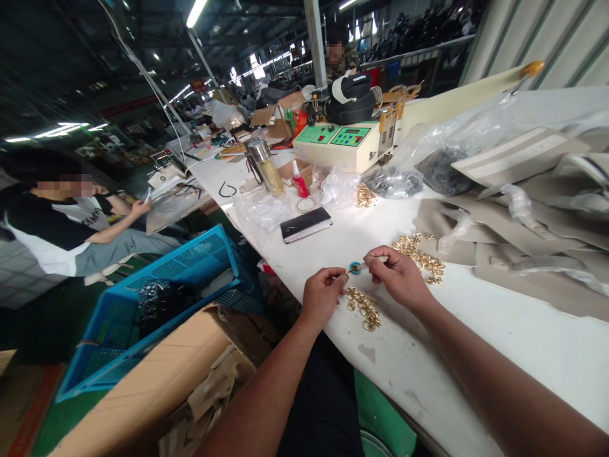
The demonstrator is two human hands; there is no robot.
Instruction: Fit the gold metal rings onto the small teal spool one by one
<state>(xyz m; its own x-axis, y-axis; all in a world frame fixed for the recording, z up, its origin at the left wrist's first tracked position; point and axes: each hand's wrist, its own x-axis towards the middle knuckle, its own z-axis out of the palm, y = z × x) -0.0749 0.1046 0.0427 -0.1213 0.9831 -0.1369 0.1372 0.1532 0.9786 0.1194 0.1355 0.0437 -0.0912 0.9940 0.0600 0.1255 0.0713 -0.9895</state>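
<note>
My left hand (pixel 326 292) is closed in a pinch on a small gold metal fitting (pixel 348 271), mostly covered by the fingertips. My right hand (pixel 392 273) grips a thin pale stick-like tool (pixel 380 258), its tip pointing toward the left hand. Between the two hands sits a small round blue container (pixel 354 268). Just below it on the white table lies a loose pile of gold metal fittings (pixel 365 310), some ring-shaped. A larger heap of gold fittings (pixel 421 255) is beyond my right hand.
Beige cut panels (pixel 509 235) cover the table's right side. Further back are a black notebook (pixel 306 225), a red bottle (pixel 299 181), a glass flask (pixel 266 166) and a cream machine (pixel 340 147). A blue crate (pixel 164 260) and cardboard box (pixel 157 374) stand left. A person (pixel 71 216) sits beyond.
</note>
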